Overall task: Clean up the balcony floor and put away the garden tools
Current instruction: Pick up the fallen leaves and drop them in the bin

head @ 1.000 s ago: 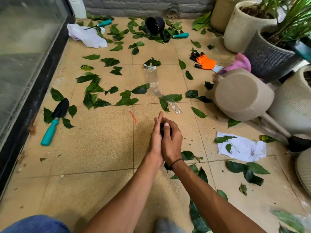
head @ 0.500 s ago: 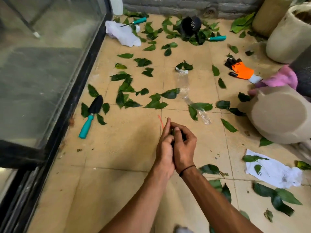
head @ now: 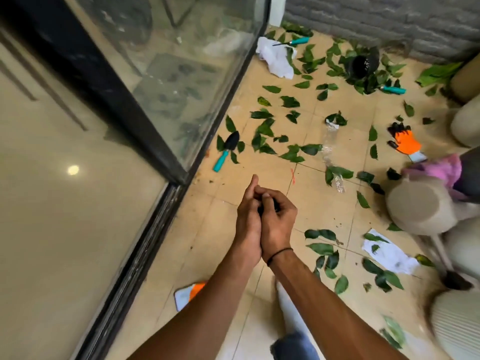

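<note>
- My left hand and my right hand are pressed side by side, out in front of me above the beige tiled balcony floor.
- Together they close around a small dark object; only a sliver shows between my fingers, and I cannot tell what it is.
- My left fingers lie fairly straight against the right hand, index tip pointing up; my right fingers are curled over the dark thing.
- A thin black band circles my right wrist.
- A teal-handled hand trowel with a black blade lies on the floor near the black frame of the glass sliding door, with green leaves scattered around it.
- Farther off, a second teal-handled tool rests on a crumpled white cloth, and a third teal handle lies beside an overturned small black plastic pot near the grey brick wall.
- An orange and black garden glove lies to the right, by a pink cloth.
- A tipped beige round planter lies on its side at the right, near a sheet of white paper with leaves on it.
- Another orange and white item sits on the floor just left of my left forearm.
</note>
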